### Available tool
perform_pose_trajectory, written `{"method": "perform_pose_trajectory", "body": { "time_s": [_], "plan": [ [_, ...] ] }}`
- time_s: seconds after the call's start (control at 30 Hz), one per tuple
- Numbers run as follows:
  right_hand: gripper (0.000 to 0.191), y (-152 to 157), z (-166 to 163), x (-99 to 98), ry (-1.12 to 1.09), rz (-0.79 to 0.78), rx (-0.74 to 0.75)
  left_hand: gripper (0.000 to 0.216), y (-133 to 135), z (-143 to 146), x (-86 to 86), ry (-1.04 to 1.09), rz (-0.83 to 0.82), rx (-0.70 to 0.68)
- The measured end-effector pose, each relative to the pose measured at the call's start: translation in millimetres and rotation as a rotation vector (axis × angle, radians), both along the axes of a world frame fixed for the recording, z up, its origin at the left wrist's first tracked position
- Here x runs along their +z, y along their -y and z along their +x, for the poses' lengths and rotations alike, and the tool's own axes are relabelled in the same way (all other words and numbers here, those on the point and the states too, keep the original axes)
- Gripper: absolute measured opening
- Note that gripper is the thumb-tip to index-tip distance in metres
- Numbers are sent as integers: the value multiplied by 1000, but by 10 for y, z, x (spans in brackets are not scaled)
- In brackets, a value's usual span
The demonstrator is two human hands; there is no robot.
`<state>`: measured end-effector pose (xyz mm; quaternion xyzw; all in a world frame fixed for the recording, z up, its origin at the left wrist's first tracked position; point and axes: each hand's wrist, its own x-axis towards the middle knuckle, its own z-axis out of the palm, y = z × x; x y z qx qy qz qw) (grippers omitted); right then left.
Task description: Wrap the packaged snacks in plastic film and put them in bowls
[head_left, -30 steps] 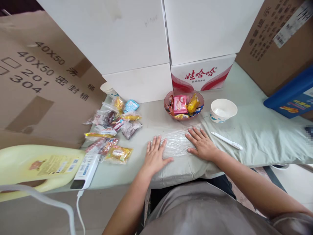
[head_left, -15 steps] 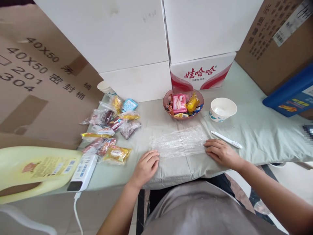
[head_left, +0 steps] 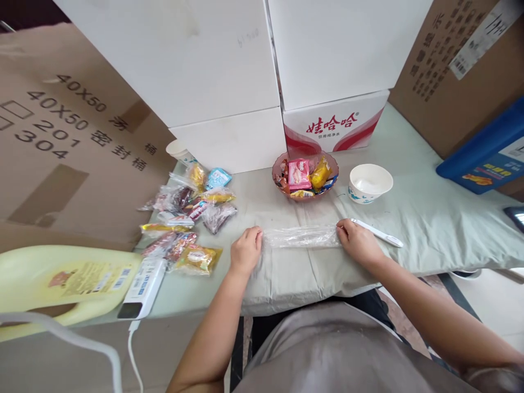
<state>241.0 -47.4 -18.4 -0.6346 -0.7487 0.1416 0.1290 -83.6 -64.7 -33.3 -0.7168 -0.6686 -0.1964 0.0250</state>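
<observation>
A strip of clear plastic film (head_left: 301, 237) stretches crosswise on the cloth, creased and narrow. My left hand (head_left: 246, 248) pinches its left end, and my right hand (head_left: 357, 240) pinches its right end. Close behind my right hand lies a slim white utility knife (head_left: 379, 233). Beyond the film stands a pink glass bowl (head_left: 277, 185) holding wrapped snacks, among them a pink packet (head_left: 299, 174) and a yellow one (head_left: 320, 173). A paper bowl (head_left: 370, 184) is to its right.
Several wrapped snacks (head_left: 196, 257) are heaped at the left. Beside them are a white power bank (head_left: 143, 286) with a cable and a pale yellow jug (head_left: 69, 284). White boxes (head_left: 233, 139) line the back, brown cartons (head_left: 61, 158) the sides. A blue container (head_left: 483, 164) stands right.
Both hands have moved away from me and closed on the ends of the film. The film, spread wide before, is now gathered into a narrower strip.
</observation>
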Motion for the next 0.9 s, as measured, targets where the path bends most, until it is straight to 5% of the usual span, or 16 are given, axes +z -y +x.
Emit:
{"method": "perform_pose_trajectory", "body": {
  "time_s": [0.13, 0.23, 0.37, 0.5, 0.7, 0.9],
  "plan": [
    [26, -55, -70, -12, 172, -23, -39, 20, -42, 16, 5, -135, -5, 79],
    [30, -9, -91, 38, 150, 143, -10, 22, 42, 93, 113, -146, 162, 99],
    [35, 82, -257, 75, 64, 392, 248, 31, 201, 432, 211, -61, 174, -169],
    [54, 36, -445, -76, 108, 319, 561, 62, 284, 741, 50, -114, -95, -385],
    [73, -147, -169, -256, 200, 158, 406, 74, 290, 496, -201, -171, -227, -239],
    [89, 262, 163, -259, 193, 232, 489, 60, 410, 435, -47, -177, -173, -122]
  ]
}}
